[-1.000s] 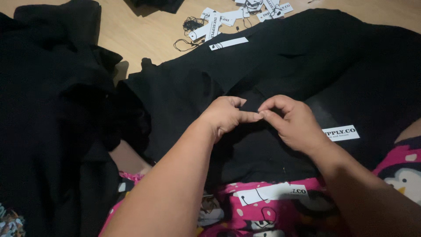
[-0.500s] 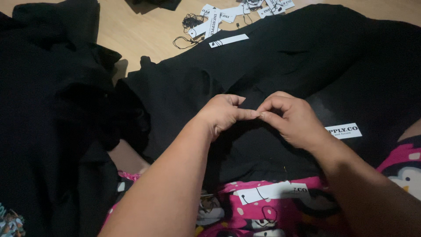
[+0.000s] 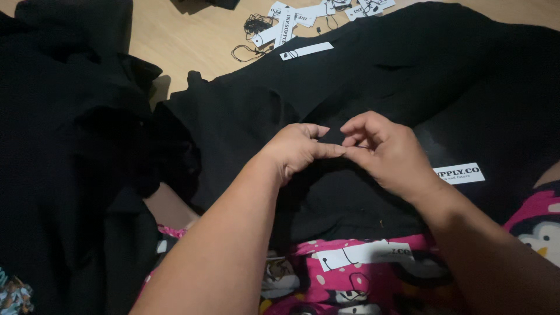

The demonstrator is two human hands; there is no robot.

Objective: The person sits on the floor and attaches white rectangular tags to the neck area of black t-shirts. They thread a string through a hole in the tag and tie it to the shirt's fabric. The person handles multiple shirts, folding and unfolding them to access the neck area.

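Head view: black garment (image 3: 361,70) (plain, creased) pinched between fingers (image 3: 326,150).

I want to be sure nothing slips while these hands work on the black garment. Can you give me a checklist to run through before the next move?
1. Both hands on the work: left hand and right hand meet fingertip to fingertip over the black garment: ok.
2. What the fingertips pinch: too small to see: cannot tell.
3. Garment lying spread across the lap: ok.
4. Loose paper tags lie on the floor, apart from the hands: ok.
5. White tag on the pink patterned fabric close below the hands: ok.
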